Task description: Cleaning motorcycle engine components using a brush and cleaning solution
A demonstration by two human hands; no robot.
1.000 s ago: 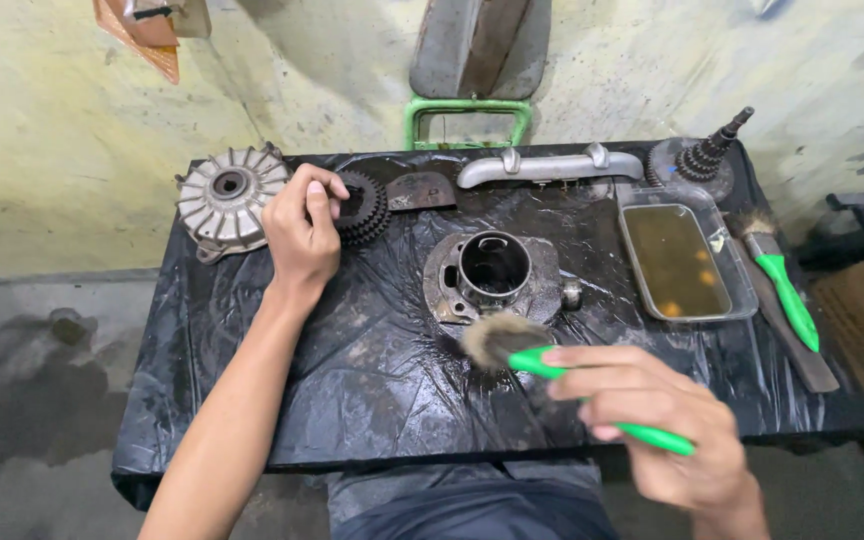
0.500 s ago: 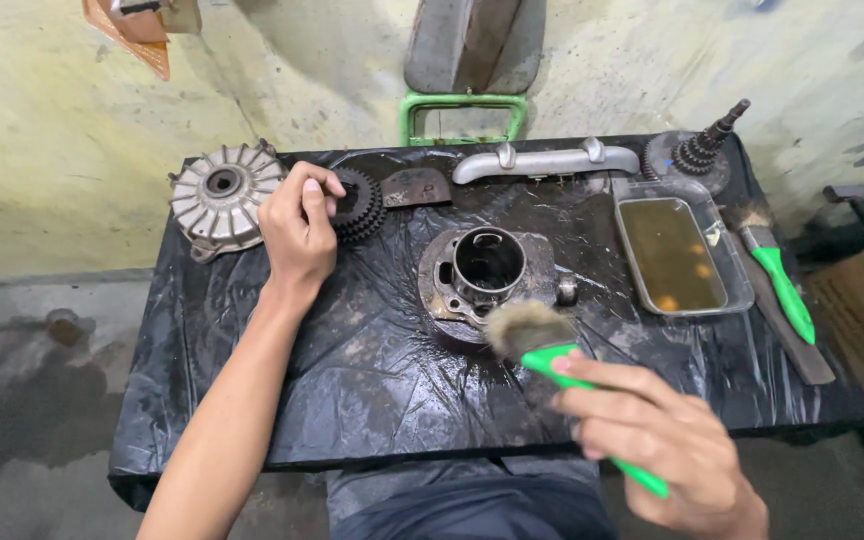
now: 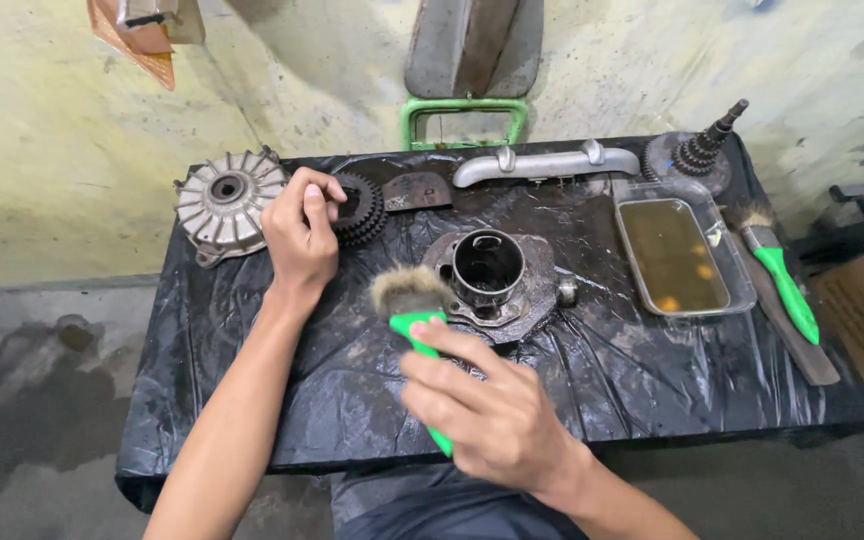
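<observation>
Right hand [image 3: 497,415] closed round green-handled brush [image 3: 410,300], handle mostly hidden; bristles just at 9 o'clock of cylinder part [image 3: 492,275] mid-tabletop. Left hand [image 3: 302,235] gripped black gear [image 3: 357,208], partly covering it.

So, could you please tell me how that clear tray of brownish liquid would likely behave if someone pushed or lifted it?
The clear tray looks thin-walled, so it would probably flex when lifted. Its brownish liquid lies shallow and open, so it would likely slosh or spill. On the wet-looking black plastic sheet it may slide easily.
</observation>
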